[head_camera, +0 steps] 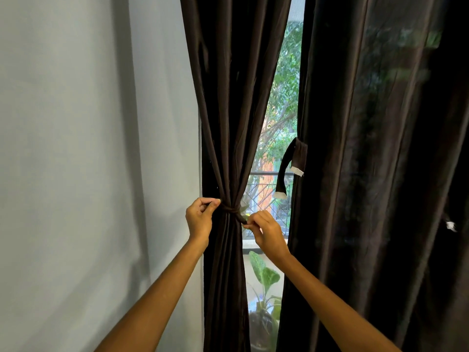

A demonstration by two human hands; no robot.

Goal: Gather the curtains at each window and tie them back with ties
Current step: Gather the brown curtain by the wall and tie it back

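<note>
A dark brown left curtain (229,110) hangs gathered into a narrow bunch beside the wall. A thin dark tie (231,209) is wrapped around the bunch at its waist. My left hand (200,217) pinches the tie's left end at the curtain's left edge. My right hand (266,231) pinches the tie's right end just right of the bunch. A wider dark right curtain (368,174) hangs loose. A second dark tie (289,166) with white tips dangles from its left edge.
A pale blue wall (88,148) fills the left side. Between the curtains the window (279,110) shows trees and a balcony railing (264,184). A potted leafy plant (265,280) stands low behind the glass, near my right forearm.
</note>
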